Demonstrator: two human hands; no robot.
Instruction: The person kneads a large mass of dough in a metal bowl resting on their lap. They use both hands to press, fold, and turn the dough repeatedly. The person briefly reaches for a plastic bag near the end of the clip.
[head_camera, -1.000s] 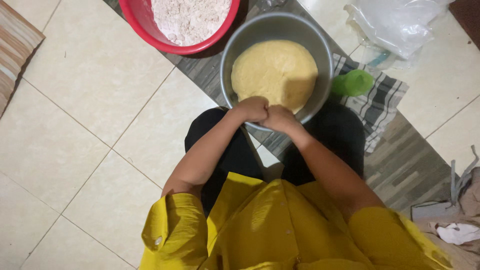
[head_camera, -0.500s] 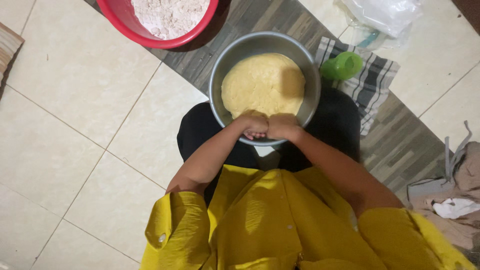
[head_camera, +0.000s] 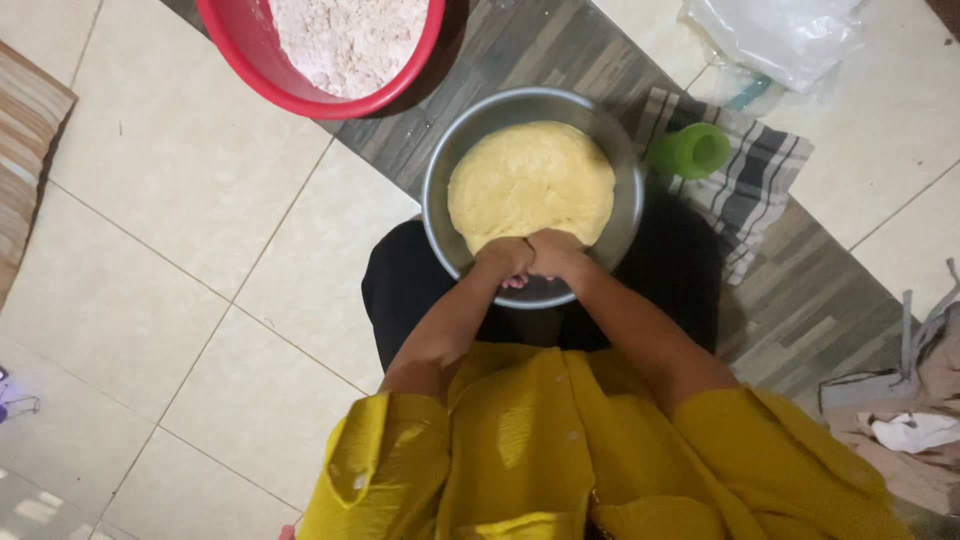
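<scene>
A round metal bowl (head_camera: 628, 170) sits on the floor between my knees and holds a big lump of yellow dough (head_camera: 530, 185). Both my hands are in the bowl, side by side at the dough's near edge. My left hand (head_camera: 503, 257) is curled into a fist and presses into the dough. Touching it on the right, my right hand (head_camera: 557, 252) is closed too and pushes on the same edge. My yellow sleeves fill the bottom of the view.
A red basin (head_camera: 250, 60) with white flour stands at the top left. A green cup (head_camera: 690, 150) lies on a striped cloth (head_camera: 760, 175) right of the bowl. A clear plastic bag (head_camera: 780, 35) is top right, crumpled cloth (head_camera: 910, 420) at the right edge.
My two fists have stayed together and gone from the bowl's near rim onto the dough's near edge. The view has shifted, so the bowl now sits more to the middle.
</scene>
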